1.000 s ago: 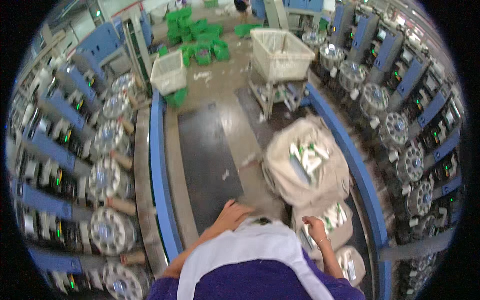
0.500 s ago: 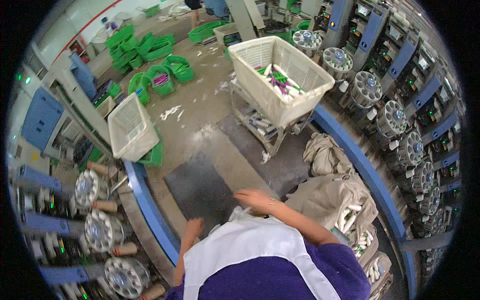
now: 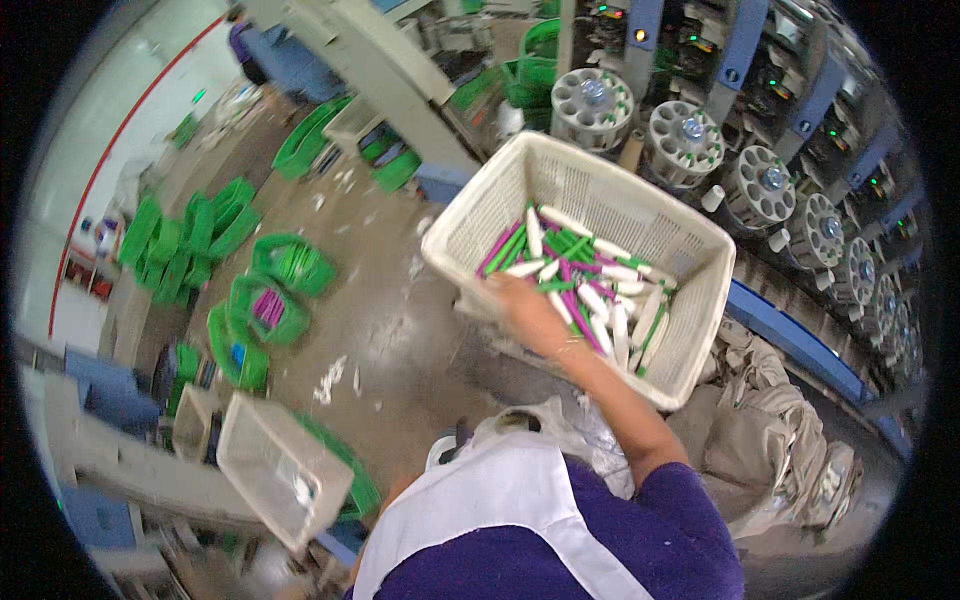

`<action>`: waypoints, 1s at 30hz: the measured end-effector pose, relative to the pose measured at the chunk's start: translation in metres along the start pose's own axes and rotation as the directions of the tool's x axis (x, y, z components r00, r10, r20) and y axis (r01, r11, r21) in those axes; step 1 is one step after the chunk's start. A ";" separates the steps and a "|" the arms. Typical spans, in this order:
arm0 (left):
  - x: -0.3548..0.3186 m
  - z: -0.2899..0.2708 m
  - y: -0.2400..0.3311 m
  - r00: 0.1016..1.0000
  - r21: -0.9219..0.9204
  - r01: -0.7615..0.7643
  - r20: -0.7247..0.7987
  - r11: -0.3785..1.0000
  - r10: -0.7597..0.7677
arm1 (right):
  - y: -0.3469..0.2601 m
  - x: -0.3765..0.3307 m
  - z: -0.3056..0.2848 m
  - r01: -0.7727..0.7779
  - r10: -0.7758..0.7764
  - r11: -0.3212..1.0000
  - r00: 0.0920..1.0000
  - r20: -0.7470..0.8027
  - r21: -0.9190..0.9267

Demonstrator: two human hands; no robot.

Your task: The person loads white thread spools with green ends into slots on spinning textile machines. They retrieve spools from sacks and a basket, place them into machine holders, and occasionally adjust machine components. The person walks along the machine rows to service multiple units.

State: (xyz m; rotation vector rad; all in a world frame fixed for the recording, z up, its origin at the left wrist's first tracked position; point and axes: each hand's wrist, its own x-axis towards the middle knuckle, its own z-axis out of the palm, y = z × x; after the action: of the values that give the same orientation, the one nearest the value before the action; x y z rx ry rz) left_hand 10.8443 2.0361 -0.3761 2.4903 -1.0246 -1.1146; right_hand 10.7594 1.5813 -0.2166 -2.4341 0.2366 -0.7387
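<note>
1. Blue rail (image 3: 800, 338): it curves past the basket's right side, with round, multi-holed holders (image 3: 690, 145) lined up beyond it. Your best working room seems to be on the near side, so stand square to the basket rather than leaning across toward the machines.
2. Beige cloth sacks (image 3: 760, 430): they lie crumpled at your lower right, close to the basket's near-right corner. Mind your footing there; loose cloth could catch a foot.
3. White basket (image 3: 598, 195): it sits ahead of you and slightly right, turned at an angle, with its load heaped toward the near side. What carries it is mostly hidden, so keep your pressure on the rim light and even until you know it stands firm.
4. Hands: your right hand (image 3: 518, 305) is at the basket's near-left rim, arm stretched out. It is blurred, and I cannot tell whether the fingers are spread or pinching anything. Your left hand is out of sight, so its state cannot be told; bringing it to the rim would probably steady things.
5. Slim pieces: white ones (image 3: 620, 330), green sticks (image 3: 568, 248) and purple sticks (image 3: 497, 247) lie crisscrossed inside. Lift from the top, gripping mid-length, since pulling a buried one may drag its neighbours.
</note>
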 end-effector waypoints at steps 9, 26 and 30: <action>0.193 -0.256 -0.230 0.902 0.237 0.323 0.217 0.916 -0.374 | 0.081 0.222 0.166 -0.003 0.240 0.887 0.857 0.457 -0.461; 0.662 -0.594 0.367 0.284 0.571 -0.819 0.316 0.058 0.905 | 0.079 0.242 0.105 -0.227 0.259 0.921 0.964 0.063 -0.317; 0.681 -0.536 0.444 -0.006 0.385 -0.904 0.419 -0.184 0.908 | 0.128 0.301 0.076 -0.479 0.462 0.810 0.876 -0.136 -0.338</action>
State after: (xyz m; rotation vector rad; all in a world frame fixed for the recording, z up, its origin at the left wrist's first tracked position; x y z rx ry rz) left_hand 11.3255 1.2103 -0.1904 0.9803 -2.7898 -0.1652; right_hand 11.0515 1.4164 -0.2060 -2.5293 1.0426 -0.5577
